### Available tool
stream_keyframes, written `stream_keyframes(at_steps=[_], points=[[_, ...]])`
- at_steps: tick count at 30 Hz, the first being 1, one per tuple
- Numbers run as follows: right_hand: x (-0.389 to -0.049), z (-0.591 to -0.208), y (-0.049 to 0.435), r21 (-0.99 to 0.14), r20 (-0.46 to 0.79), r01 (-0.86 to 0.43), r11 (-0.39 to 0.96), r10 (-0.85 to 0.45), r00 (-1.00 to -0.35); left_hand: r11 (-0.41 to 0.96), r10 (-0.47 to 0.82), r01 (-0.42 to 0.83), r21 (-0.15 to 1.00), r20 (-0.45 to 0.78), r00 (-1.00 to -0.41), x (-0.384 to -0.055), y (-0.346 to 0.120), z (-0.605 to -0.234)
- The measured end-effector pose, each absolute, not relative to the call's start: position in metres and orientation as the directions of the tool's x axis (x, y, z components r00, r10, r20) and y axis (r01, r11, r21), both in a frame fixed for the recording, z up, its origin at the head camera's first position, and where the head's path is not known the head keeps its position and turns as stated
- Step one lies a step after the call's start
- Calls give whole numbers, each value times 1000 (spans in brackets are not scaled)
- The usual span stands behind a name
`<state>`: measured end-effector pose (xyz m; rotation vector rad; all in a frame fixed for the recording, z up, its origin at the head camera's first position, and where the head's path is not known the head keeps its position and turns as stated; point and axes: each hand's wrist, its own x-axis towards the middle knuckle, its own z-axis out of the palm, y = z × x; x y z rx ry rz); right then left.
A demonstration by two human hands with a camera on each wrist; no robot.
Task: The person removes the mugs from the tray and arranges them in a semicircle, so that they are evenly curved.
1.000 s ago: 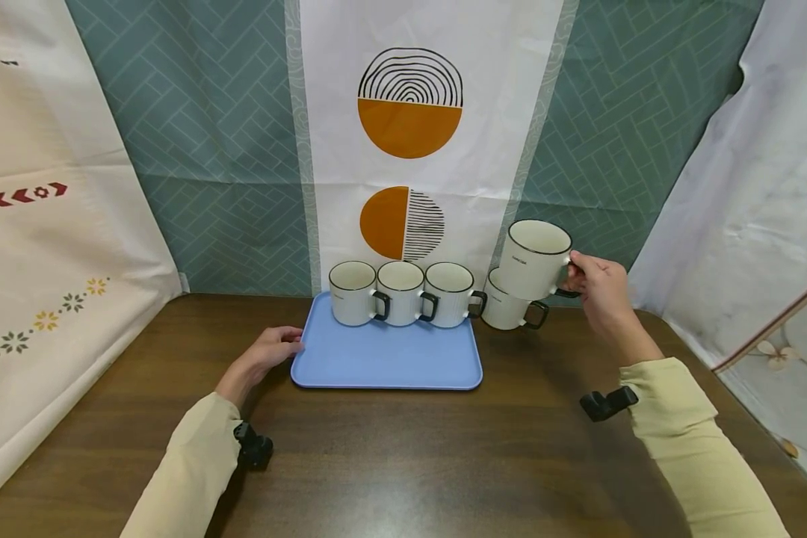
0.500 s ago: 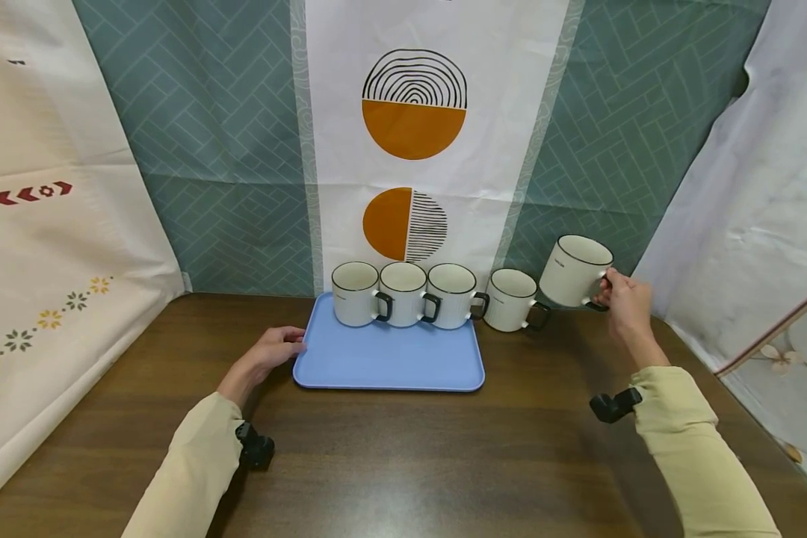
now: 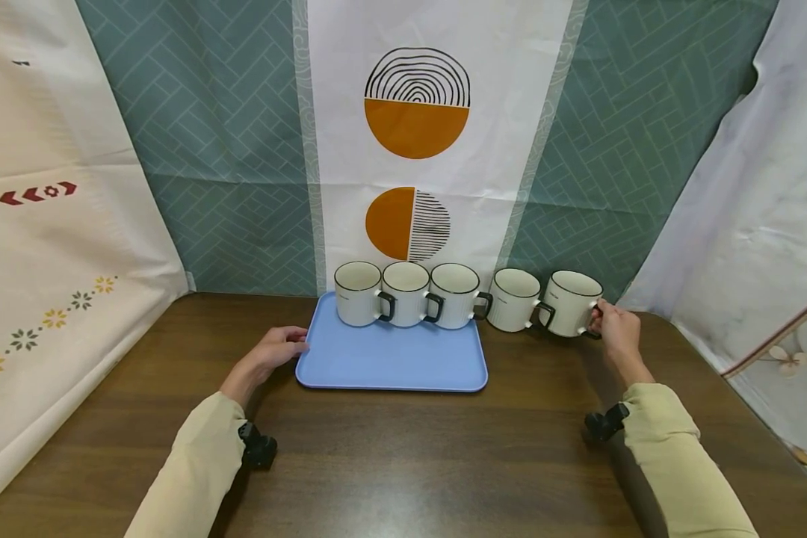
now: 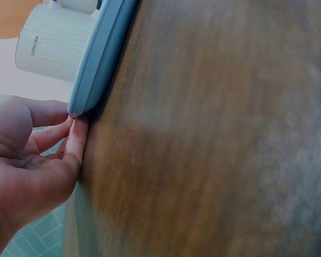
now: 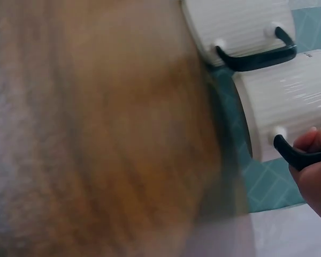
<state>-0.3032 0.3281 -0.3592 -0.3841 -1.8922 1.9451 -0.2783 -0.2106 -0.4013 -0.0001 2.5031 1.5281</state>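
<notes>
My right hand (image 3: 617, 332) grips the black handle of a white mug (image 3: 571, 305) with a dark rim, at the right end of the row; its fingers wrap the handle (image 5: 302, 158) in the right wrist view. Just left of it, a similar mug (image 3: 513, 300) stands on the table, its handle overlapping the held mug in the head view. My left hand (image 3: 272, 353) holds the left edge of a blue tray (image 3: 390, 366), fingertips pinching the rim (image 4: 88, 91) in the left wrist view. Three matching mugs stand along the tray's back edge, the leftmost mug (image 3: 358, 297) nearest that hand.
The brown wooden table (image 3: 430, 463) reaches toward the person in front of the tray. Behind it hangs a green and white patterned cloth (image 3: 242, 149), close to the mugs. Pale cloths flank both sides, the right cloth (image 3: 726, 261) near my right hand.
My right hand has carried its mug from above the fourth mug rightward and down, to beside that mug and level with it. My left hand has stayed at the tray's edge.
</notes>
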Motion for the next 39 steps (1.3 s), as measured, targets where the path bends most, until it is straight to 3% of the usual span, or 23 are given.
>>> stream_keyframes(at_steps=[9,15,23,26,31,39], points=[[-300,-374,330,-989,61,-110,-95,418,-906,466,109,-123,876,-195,-975,-279,-210,-401],[-292,-378,335,-968,81,-126,-219,200,-976,463,109,-130,877,-202,-973,-279,-210,-401],[-284,-377,336,-977,98,-102,-186,30,-995,472,126,-117,874,-199,-972,-279,-212,-400],[-283,-376,336,-990,75,-78,-114,36,-997,471,125,-126,873,-207,-970,-279,-212,-400],[-279,-374,336,-984,82,-70,162,70,-994,470,125,-131,873,-213,-969,-280,-212,-399],[-273,-368,337,-811,92,-42,584,56,-994,470,134,-121,874,-206,-969,-282,-212,-401]])
